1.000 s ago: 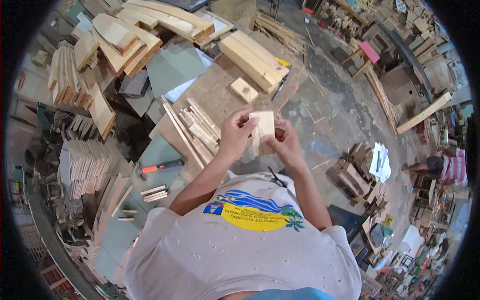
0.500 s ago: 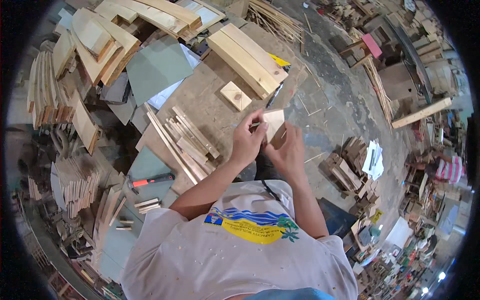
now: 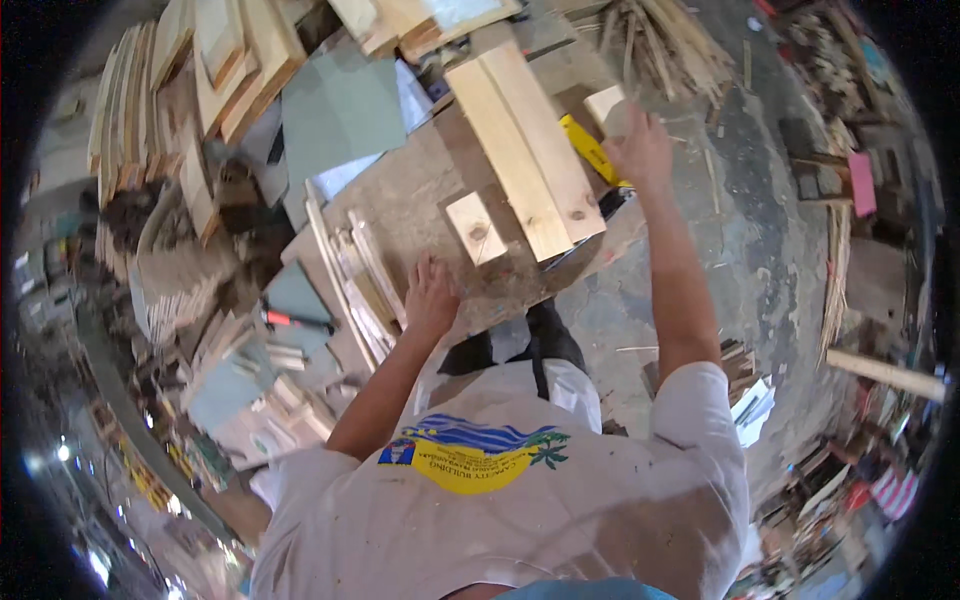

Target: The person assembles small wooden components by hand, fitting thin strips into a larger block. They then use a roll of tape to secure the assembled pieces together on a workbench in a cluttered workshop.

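Out at the far right of the worktable, my right hand (image 3: 643, 150) is closed around a small pale wooden block (image 3: 606, 106). My left hand (image 3: 432, 295) rests on the tabletop near the front with its fingers apart and nothing in them. Beside it on the left lie thin wooden strips (image 3: 372, 262). A second small wooden block (image 3: 478, 230), with a knot and a pencil line, lies flat between my hands. Two thick planks (image 3: 530, 160) lie side by side beyond it. Partly hidden behind the planks is a yellow flat tool (image 3: 592, 150).
A grey-green sheet (image 3: 340, 115) lies at the back left, near stacked curved boards (image 3: 245, 70). A hammer with a red and black handle (image 3: 296, 320) is on the left. Loose sticks (image 3: 660, 45) are piled at the far side. A long board (image 3: 885, 373) lies at the right.
My hands have parted. The right hand has carried the block away to the far right; the left has let go and come down onto the table. The view has shifted and turned.
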Demonstrator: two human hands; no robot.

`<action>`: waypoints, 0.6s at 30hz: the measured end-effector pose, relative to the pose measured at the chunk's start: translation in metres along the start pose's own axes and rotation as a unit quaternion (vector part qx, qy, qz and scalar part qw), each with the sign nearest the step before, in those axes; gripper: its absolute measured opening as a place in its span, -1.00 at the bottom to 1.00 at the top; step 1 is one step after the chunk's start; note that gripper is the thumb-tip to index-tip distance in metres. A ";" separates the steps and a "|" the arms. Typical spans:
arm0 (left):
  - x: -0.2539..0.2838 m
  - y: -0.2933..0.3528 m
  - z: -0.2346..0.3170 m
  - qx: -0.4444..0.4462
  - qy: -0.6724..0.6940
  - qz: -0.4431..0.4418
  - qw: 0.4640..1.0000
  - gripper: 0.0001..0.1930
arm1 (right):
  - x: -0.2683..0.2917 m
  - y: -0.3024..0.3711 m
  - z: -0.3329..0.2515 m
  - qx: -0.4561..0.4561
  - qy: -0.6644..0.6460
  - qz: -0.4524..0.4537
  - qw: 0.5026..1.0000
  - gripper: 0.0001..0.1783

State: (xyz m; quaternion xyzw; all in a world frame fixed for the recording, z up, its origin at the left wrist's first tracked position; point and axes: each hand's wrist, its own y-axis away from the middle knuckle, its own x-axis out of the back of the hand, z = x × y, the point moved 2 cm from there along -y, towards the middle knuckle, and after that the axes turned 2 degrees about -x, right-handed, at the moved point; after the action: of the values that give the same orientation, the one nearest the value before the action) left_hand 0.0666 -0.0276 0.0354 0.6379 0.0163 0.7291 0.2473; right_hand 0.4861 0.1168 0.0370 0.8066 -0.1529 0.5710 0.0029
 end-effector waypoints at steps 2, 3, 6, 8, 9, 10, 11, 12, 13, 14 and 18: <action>0.010 -0.003 0.015 -0.012 -0.037 -0.008 0.999 -0.17 | -0.011 -0.019 0.007 -0.001 0.013 -0.057 0.998 -0.14; 0.021 -0.003 0.022 0.017 -0.017 -0.046 0.999 -0.17 | -0.015 -0.022 0.007 -0.020 0.010 -0.072 0.997 -0.15; 0.009 0.001 0.020 0.054 -0.011 -0.044 0.998 -0.18 | 0.006 -0.020 -0.018 -0.041 0.086 -0.047 0.994 -0.19; 0.007 0.002 0.021 0.059 -0.014 -0.041 0.997 -0.19 | 0.028 -0.007 -0.048 -0.020 -0.040 0.008 0.999 -0.28; 0.006 0.003 0.022 0.059 -0.015 -0.040 0.997 -0.19 | 0.039 0.004 -0.068 -0.011 -0.102 0.035 0.994 -0.33; 0.001 0.004 0.019 0.059 -0.017 -0.040 0.997 -0.18 | 0.040 0.022 -0.095 -0.055 -0.286 -0.024 0.956 -0.42; -0.008 0.005 0.014 0.059 -0.018 -0.038 0.997 -0.17 | 0.048 0.036 -0.128 -0.031 -0.277 -0.159 0.947 -0.47; -0.011 0.002 0.012 0.054 -0.018 -0.036 0.998 -0.17 | 0.056 0.051 -0.161 -0.005 -0.258 -0.288 0.922 -0.50; -0.006 0.000 0.014 0.059 -0.015 -0.039 0.997 -0.17 | 0.046 0.068 -0.181 0.058 -0.259 -0.324 0.908 -0.46; -0.003 0.001 0.016 0.066 -0.012 -0.042 0.997 -0.18 | 0.046 0.071 -0.207 0.087 -0.122 -0.443 0.884 -0.36; 0.004 -0.001 0.019 0.083 0.005 -0.051 0.995 -0.20 | -0.058 0.111 -0.223 0.158 -0.032 -0.417 0.894 -0.31</action>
State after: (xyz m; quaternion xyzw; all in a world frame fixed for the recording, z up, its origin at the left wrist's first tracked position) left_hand 0.0851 -0.0308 0.0419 0.6507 0.1102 0.7152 0.2302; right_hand 0.2354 0.0648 0.0428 0.8042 0.2900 0.5075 0.1079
